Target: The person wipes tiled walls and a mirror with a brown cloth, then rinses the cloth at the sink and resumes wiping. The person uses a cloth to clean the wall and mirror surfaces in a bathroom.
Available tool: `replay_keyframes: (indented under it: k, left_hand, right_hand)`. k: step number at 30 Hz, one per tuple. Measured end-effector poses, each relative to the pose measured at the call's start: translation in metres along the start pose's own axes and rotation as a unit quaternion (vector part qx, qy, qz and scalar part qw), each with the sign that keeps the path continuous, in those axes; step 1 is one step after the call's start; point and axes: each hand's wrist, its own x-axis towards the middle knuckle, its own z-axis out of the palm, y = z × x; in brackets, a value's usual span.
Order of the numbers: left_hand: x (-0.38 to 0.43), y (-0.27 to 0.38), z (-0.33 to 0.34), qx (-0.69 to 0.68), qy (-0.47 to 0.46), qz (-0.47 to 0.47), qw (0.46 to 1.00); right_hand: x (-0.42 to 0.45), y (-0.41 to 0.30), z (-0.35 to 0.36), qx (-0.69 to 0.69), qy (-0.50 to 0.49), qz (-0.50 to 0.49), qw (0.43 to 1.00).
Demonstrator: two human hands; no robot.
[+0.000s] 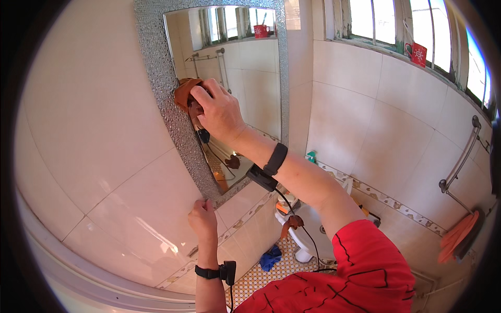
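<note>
A wall mirror in a textured silver frame hangs in front of me. My right hand grips a brown cloth and presses it on the left edge of the glass, where the frame begins. Part of the cloth is hidden by my fingers. My left hand is curled at the lower corner of the frame, against or close to the tiled wall; whether its fingers hold anything does not show. Both wrists wear black straps with small cabled devices.
Below the mirror is a white washbasin with a brown cloth and bottles near it. A blue cloth lies on the patterned floor. A red mug stands on the windowsill. Orange cloth hangs at the right beneath a metal rail.
</note>
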Motion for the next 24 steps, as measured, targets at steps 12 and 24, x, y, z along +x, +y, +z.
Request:
replay_keyframes:
  k: [12,24]
  left_hand:
    - [-0.001,-0.001,0.0,-0.007,-0.005,0.009,1.0]
    - [0.0,0.0,0.0,0.006,0.001,0.031,0.999]
  right_hand:
    - [-0.045,0.142,-0.044,-0.149,0.14,0.37,0.906]
    - [-0.072,0.065,-0.017,-0.035,0.065,0.214,0.974]
